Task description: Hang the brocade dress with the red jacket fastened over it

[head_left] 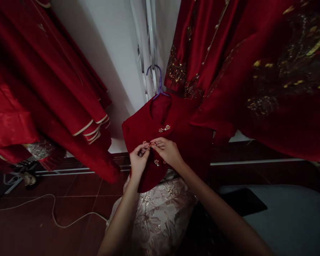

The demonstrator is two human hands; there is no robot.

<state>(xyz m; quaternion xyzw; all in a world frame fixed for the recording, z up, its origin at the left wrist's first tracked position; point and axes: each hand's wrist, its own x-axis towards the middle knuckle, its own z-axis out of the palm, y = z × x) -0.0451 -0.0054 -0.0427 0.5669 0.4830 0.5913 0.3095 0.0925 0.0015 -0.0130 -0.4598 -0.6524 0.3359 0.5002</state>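
Note:
A dark red garment (pixel 144 126) hangs on a purple hanger (pixel 157 76) in front of me, with jewelled clasps (pixel 164 128) down its front. My left hand (pixel 138 160) and my right hand (pixel 167 150) meet at the middle clasp (pixel 148 143). Both hands pinch the fabric edges and the clasp between fingertips. Another clasp (pixel 156 162) shows just below my right hand. A pale gold-patterned skirt (pixel 160 213) hangs under the red top.
Red robes (pixel 42 92) hang at the left and embroidered red gowns (pixel 256 71) at the right, crowding both sides. A white wall (pixel 117 46) is behind. A white cable (pixel 53 213) trails over the dark red tiled floor. A grey surface (pixel 290 220) lies at lower right.

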